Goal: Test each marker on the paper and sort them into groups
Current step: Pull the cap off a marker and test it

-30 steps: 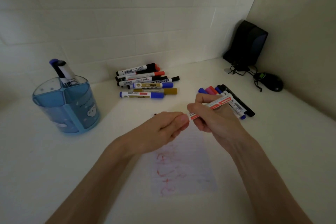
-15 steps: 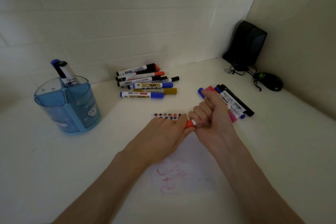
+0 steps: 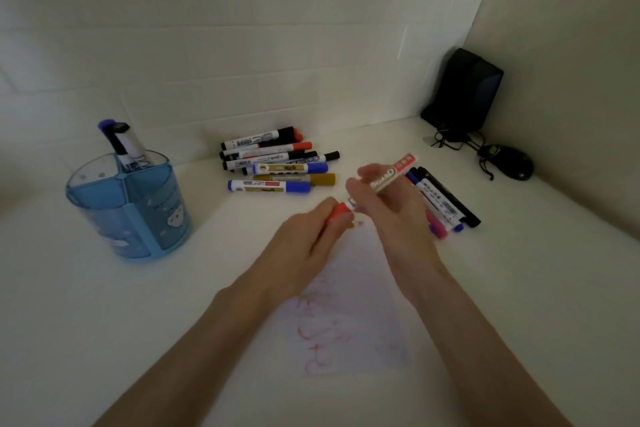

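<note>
My right hand (image 3: 391, 218) grips the white and red marker (image 3: 391, 174) by its barrel, tilted up to the right. My left hand (image 3: 308, 246) pinches the marker's red cap (image 3: 341, 210) at the lower end; cap and barrel meet between the hands. Below them lies the white paper (image 3: 360, 319) with red scribbles. A pile of several markers (image 3: 277, 166) lies behind, and a second group of markers (image 3: 440, 201) lies to the right, partly hidden by my right hand.
A blue divided pen holder (image 3: 131, 208) with two markers in it stands at the left. A black speaker (image 3: 464, 94) with cables and a black mouse (image 3: 509, 163) sit in the far right corner. Tiled wall runs behind.
The hands rose from the paper. My right hand turned the marker from a fist grip so its barrel points up and right, while my left hand stayed on the red cap.
</note>
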`<state>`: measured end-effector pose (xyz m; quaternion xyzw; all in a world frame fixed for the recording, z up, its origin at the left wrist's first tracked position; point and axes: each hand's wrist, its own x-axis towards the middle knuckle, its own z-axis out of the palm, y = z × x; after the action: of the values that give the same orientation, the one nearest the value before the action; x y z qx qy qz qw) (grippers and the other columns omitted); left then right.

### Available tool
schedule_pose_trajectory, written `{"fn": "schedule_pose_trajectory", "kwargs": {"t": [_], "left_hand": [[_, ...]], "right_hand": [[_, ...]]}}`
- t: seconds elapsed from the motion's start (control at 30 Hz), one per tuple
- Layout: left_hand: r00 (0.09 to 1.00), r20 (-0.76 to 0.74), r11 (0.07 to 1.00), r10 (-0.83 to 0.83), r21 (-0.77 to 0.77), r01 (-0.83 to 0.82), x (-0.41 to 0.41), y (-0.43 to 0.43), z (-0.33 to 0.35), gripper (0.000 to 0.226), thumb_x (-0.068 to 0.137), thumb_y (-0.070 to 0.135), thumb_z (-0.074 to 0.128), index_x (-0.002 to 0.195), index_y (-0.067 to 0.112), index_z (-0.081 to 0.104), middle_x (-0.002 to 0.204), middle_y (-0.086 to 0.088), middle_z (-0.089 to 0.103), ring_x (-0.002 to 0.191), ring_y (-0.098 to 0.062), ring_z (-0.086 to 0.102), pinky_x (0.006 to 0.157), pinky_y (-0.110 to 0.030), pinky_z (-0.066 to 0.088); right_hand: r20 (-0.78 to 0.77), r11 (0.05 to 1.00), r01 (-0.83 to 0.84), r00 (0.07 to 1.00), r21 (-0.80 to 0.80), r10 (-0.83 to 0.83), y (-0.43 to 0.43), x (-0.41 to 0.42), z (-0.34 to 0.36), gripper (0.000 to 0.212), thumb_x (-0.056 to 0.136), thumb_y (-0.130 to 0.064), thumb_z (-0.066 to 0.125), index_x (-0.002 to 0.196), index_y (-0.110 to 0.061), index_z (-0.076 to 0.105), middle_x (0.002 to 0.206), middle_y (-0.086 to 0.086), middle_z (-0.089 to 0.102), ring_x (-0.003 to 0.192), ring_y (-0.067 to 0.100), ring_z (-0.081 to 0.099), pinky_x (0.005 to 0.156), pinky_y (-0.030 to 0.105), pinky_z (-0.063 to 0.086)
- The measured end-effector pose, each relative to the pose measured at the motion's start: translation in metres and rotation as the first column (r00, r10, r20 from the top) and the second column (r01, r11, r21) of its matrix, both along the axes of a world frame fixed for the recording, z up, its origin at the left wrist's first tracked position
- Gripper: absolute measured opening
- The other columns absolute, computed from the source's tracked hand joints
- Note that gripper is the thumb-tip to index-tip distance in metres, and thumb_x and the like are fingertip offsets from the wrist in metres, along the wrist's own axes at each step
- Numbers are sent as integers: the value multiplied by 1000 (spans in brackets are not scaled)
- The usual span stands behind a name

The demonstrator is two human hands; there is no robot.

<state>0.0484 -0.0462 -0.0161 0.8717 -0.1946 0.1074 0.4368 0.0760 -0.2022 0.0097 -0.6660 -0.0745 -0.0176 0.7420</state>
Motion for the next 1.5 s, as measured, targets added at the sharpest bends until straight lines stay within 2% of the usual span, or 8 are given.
{"fn": "schedule_pose_trajectory", "kwargs": {"t": [0.17,0.27,0.37,0.5,0.7,1.1,1.33,1.5], "left_hand": [[990,57,988,129,73,-133,0,9,2,36,98,51,32,114,24,50,89,14,56,75,0,56,66,-13,39],[974,74,967,215,124,-223,0,12,5,43,99,51,29,118,19,51,89,7,59,71,-9,56,64,-21,41],[944,164,903,287,283,-323,-1,14,8,45,99,51,24,114,18,50,88,6,57,67,-15,56,61,-28,41],[950,239,886,199,370,-279,-4,13,5,42,101,45,27,114,16,54,98,1,57,62,-11,46,58,-29,37],[938,302,864,169,412,-288,-4,25,4,33,105,36,35,114,13,57,107,-1,56,72,-8,40,55,-28,41],[982,182,899,52,419,-125,-7,28,5,43,103,54,19,107,26,51,91,15,51,73,-4,49,67,-21,38],[999,11,961,30,276,-32,-1,22,2,32,104,51,22,84,35,42,68,12,47,62,-6,47,59,-17,29],[995,-92,995,-25,89,33,1,19,5,35,103,48,29,78,35,48,62,13,49,60,-3,48,58,-14,34]], "right_hand": [[398,644,311,917,-699,-10,-12,6,-11,51,90,-77,56,68,-32,63,60,-10,63,56,5,59,55,17,41],[601,540,499,799,-678,16,-25,5,-10,53,90,-73,60,66,-26,54,53,-13,48,47,4,45,51,22,38],[773,570,625,633,-533,28,-30,1,-7,32,89,-46,77,82,-19,62,83,-3,59,75,12,54,70,28,47],[761,299,703,559,-645,328,-21,5,-3,31,96,-42,72,119,-21,72,130,11,63,128,34,55,116,52,33],[627,325,536,656,-779,420,-17,3,-8,34,100,-33,55,113,-8,74,91,8,70,80,30,67,80,46,52],[419,481,183,791,-857,446,-26,7,-16,41,101,-53,45,111,-23,72,89,-10,68,76,6,52,79,33,37],[622,455,437,650,-776,436,-31,8,-13,33,102,-40,54,110,-17,76,88,-2,69,81,21,59,86,38,35],[606,518,370,674,-772,423,-37,15,-15,19,98,-30,66,109,-20,77,85,-4,66,81,19,56,90,34,29]]}}
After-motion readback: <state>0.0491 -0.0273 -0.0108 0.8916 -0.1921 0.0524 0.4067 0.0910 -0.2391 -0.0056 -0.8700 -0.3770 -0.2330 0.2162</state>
